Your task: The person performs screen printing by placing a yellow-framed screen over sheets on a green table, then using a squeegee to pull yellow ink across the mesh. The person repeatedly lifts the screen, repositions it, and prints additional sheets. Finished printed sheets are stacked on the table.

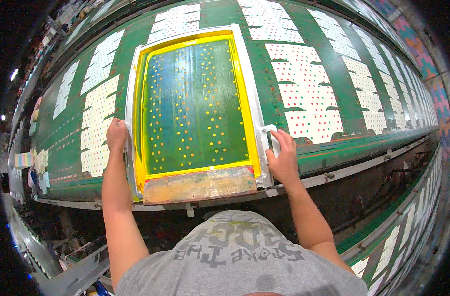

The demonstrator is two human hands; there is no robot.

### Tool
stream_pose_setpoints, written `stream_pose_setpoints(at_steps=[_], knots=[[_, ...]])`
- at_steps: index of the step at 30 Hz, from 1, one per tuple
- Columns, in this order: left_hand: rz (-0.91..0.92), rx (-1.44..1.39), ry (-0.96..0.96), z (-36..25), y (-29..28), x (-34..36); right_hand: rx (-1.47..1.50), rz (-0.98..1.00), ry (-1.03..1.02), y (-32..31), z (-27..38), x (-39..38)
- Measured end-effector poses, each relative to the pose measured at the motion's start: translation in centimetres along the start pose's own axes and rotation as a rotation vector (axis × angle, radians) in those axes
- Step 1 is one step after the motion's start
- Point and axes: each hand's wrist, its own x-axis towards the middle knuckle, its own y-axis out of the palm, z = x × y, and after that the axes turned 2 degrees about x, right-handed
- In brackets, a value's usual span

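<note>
A screen-printing frame (195, 103) with a white border, yellow ink edges and a green mesh dotted yellow and orange lies on the long green table (313, 155). A stained wooden squeegee (199, 185) rests along its near end. My left hand (117, 133) is closed on the frame's left side, where its grip is mostly hidden. My right hand (281, 153) holds a white handle (272, 138) on the frame's right side. White cut fabric panels (304, 91) printed with red and green dots lie to the right of the frame, and dotted cream panels (99, 138) to its left.
More dotted panels (333, 34) run in rows along the curving table. A metal rail (318, 182) follows the near edge. Another green table (392, 232) with panels stands behind me to the right. Folded cloths (25, 160) hang at the far left.
</note>
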Motion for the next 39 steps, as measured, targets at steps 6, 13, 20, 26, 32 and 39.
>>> stream_pose_setpoints(at_steps=[6, 13, 20, 26, 32, 39], knots=[[0.005, -0.186, -0.004, 2.2, 1.4, 1.5, 0.268, 0.115, 0.285, 0.7, -1.7, 1.1], [0.007, -0.338, 0.099, 4.1, 2.4, 1.9, 0.357, 0.121, 0.347, -0.8, 1.0, 2.2], [0.148, -0.667, -0.050, 5.2, 2.6, 4.0, 0.441, 0.084, 0.232, -4.4, 3.9, 3.1], [0.214, -0.743, -0.114, -3.3, 0.4, 2.5, 0.297, 0.044, 0.193, -8.3, -1.1, 6.3], [0.246, -0.805, -0.135, -16.0, 2.0, -2.1, 0.201, 0.066, 0.302, -14.6, -10.9, 9.1], [0.163, -0.829, -0.107, -30.2, 5.9, -10.4, 0.220, -0.043, 0.355, -22.1, -23.6, 10.0]])
